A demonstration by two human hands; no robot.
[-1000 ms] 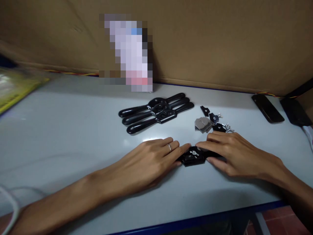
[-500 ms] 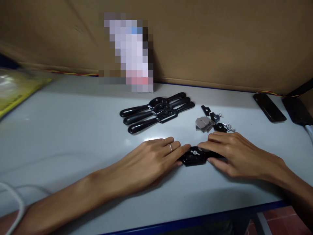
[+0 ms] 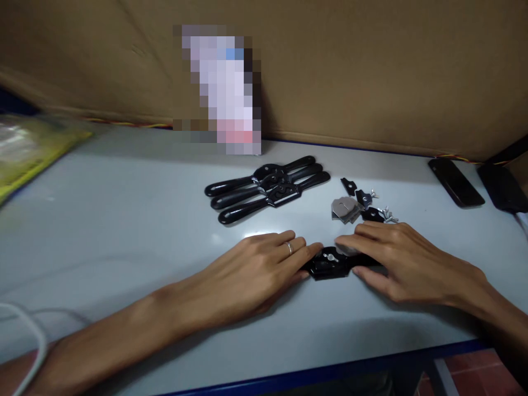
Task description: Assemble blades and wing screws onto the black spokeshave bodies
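A black two-handled metal tool point(image 3: 330, 265) with a small silver wing screw at its centre lies on the pale table point(image 3: 124, 220). My left hand point(image 3: 256, 272), with a ring on one finger, covers its left handle, fingers together and thumb at the near side. My right hand point(image 3: 396, 258) covers the right handle the same way, index fingertip near the screw. Only the tool's middle shows between my fingertips.
Three more black tools point(image 3: 268, 190) lie side by side behind my hands. Small grey plates point(image 3: 344, 209) and black clamps with wing screws point(image 3: 371, 206) lie to their right. Two dark phones point(image 3: 456, 181) lie at the far right, a yellow packet point(image 3: 28, 151) far left, cardboard point(image 3: 371, 66) behind.
My right index finger has crept slightly left toward the centre screw. Otherwise hands and tool stay put; the view has shifted a little.
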